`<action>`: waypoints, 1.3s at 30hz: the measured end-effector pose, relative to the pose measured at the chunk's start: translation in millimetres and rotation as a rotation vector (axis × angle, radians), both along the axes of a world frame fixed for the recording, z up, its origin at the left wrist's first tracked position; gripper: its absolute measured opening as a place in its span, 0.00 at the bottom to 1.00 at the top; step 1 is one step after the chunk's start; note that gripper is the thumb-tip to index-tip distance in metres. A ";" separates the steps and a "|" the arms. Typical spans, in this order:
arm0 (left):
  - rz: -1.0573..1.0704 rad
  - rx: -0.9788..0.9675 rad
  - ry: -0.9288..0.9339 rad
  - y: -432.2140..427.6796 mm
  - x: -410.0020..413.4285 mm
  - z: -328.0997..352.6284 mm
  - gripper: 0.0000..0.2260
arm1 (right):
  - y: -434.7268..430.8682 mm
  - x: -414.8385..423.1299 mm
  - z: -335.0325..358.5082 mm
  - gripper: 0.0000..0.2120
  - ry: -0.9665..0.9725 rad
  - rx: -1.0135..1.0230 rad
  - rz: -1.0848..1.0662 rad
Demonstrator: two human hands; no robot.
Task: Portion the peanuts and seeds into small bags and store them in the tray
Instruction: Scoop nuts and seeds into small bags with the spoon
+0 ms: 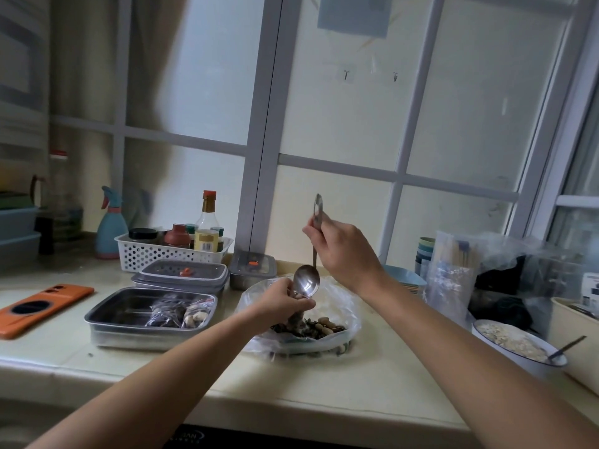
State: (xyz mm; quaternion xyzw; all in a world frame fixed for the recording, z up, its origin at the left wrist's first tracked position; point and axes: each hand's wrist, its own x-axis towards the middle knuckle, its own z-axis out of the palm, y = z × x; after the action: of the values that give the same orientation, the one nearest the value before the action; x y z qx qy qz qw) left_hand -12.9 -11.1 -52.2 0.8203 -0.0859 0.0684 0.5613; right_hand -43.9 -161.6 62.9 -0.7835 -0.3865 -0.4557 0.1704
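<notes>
My right hand point(340, 247) grips the handle of a metal spoon point(306, 281), held nearly upright with its bowl down. My left hand point(285, 299) pinches the mouth of a small clear bag point(299, 322) right under the spoon's bowl. Below them lies a big clear plastic bag point(343, 306) spread open, with a pile of peanuts and dark seeds point(319, 327) on it. To the left stands a steel tray point(120, 322) holding two filled small bags point(180, 314).
An orange phone point(42, 307) lies at the far left. Behind the tray are stacked lidded containers point(181, 275) and a white basket of bottles point(171, 251). A white bowl with a spoon point(515, 346) and plastic packets point(453, 270) stand at the right.
</notes>
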 end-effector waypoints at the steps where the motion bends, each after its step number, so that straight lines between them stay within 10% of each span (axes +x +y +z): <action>1: 0.000 -0.007 -0.004 0.0 0.7 -0.4 0.20 | -0.8 0.2 -0.2 0.18 -0.018 0.029 0.001; 13: -0.002 -0.023 0.013 11.4 -1.1 0.9 0.15 | -24.5 19.4 -8.5 0.12 0.127 0.383 -0.111; 22: 0.073 -0.113 -0.039 14.7 0.4 -3.5 0.18 | -51.5 47.4 -63.0 0.19 1.109 0.876 -0.241; 39: -0.114 -0.262 -0.013 24.8 42.8 -5.7 0.13 | -62.6 71.2 -78.2 0.28 1.279 0.428 -0.535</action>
State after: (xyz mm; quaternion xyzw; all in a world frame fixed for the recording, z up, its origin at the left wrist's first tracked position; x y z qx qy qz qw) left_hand 29.9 13.7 -57.8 0.7333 -0.1265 0.0521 0.6660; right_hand 27.3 -224.1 -15.3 -0.9139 0.0916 0.0000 0.3954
